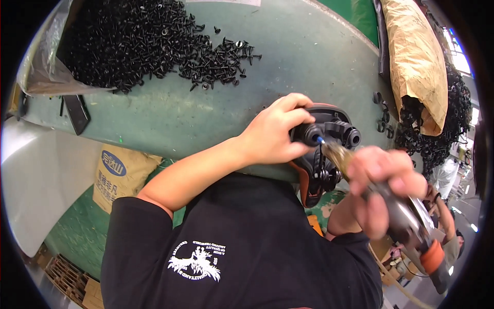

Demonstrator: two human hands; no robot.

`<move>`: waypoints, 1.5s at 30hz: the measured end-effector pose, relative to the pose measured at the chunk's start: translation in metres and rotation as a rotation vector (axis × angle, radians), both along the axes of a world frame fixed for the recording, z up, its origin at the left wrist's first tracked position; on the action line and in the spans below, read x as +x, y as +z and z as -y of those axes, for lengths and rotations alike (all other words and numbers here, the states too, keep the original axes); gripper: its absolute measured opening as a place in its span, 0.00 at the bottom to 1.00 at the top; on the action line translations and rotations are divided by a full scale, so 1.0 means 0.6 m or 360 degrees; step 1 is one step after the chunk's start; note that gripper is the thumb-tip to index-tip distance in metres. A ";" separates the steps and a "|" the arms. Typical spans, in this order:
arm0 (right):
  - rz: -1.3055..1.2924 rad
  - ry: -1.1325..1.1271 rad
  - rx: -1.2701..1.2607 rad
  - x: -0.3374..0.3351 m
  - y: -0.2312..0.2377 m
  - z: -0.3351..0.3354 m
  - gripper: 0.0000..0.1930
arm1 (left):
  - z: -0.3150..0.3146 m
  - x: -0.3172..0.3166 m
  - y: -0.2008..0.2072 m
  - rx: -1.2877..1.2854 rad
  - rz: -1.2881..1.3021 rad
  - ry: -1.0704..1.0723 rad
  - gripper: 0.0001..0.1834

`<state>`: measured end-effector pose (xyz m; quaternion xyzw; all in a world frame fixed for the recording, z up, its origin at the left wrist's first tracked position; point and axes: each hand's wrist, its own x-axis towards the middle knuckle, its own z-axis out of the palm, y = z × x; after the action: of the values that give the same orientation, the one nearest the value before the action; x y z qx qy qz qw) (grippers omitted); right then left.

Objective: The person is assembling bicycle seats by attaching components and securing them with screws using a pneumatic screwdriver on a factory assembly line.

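A black bicycle saddle with an orange-brown edge (329, 109) lies with its underside up, its narrow nose toward me at the table's near edge. My left hand (280, 130) grips its left side, fingers over the rim and thumb beside a round black bumper (312, 135). A second round bumper (353, 137) sits to the right. In my right hand (383, 185), smeared by motion, is a power screwdriver (406, 221) with an orange ring near its rear. Its tip (321, 140) points at the left bumper; I cannot tell whether they touch.
Black screws (134, 44) spill from a clear plastic bag (49, 72) onto the green table (288, 51). A dark phone-like slab (77, 114) lies nearby. At right, a brown paper bag (417, 56) stands among black clips (455, 98). A paper sack (123, 175) sits below; another person (446, 216) is behind.
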<state>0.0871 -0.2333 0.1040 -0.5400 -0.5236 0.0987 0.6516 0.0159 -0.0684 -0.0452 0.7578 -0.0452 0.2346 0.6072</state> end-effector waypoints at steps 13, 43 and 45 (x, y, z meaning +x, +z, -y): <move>-0.0217 -0.0144 0.0359 0.031 -0.002 0.126 0.18 | -0.118 -0.021 0.043 0.1465 -0.0485 0.0660 0.07; -0.0197 -0.0138 0.0745 -0.008 0.021 0.200 0.16 | 0.075 0.052 0.169 -0.0554 -0.0650 -0.1237 0.16; -0.0256 -0.0174 0.0733 -0.012 0.019 0.205 0.17 | 0.078 0.053 0.166 -0.0557 -0.0643 -0.1266 0.15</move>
<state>0.0798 -0.3562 0.1154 -0.3952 -0.4488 -0.0158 0.8013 0.0474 -0.1150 0.0542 0.5986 -0.1727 -0.1638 0.7649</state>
